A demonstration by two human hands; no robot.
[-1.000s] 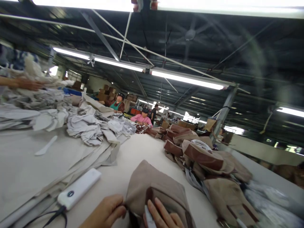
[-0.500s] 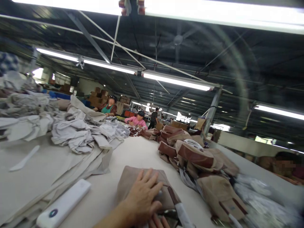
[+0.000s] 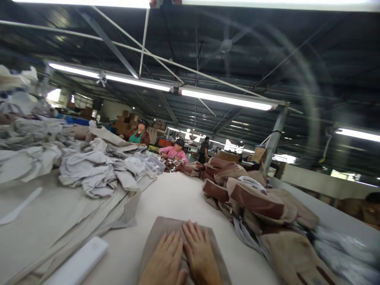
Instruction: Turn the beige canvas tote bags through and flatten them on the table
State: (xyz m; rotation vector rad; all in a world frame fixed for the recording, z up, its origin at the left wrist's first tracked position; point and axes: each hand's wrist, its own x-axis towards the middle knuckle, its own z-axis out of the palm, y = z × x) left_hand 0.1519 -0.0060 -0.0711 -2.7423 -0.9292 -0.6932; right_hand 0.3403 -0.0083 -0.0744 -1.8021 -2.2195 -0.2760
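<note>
A taupe fabric bag (image 3: pixel 154 237) lies on the pale table (image 3: pixel 175 196) right in front of me, its near end cut off by the bottom of the view. My left hand (image 3: pixel 166 255) rests flat on its upper face, fingers stretched forward. Beside it, almost touching, my right hand (image 3: pixel 199 249) also lies flat with the fingers slightly spread. Both palms press the cloth, which creases between them. No strap or brown trim of this bag shows from here.
Brown-trimmed bags (image 3: pixel 252 198) are heaped at the right, beside clear plastic bags (image 3: pixel 341 245). Grey-white cloth pieces (image 3: pixel 89 166) pile up at the left. A white oblong device (image 3: pixel 80 261) and a white strip (image 3: pixel 22 206) lie nearer. A person in pink (image 3: pixel 175 153) sits at the far end.
My right hand has come up from the bottom edge onto the bag, alongside the left. The bag's brown strap and opening, visible before, no longer show.
</note>
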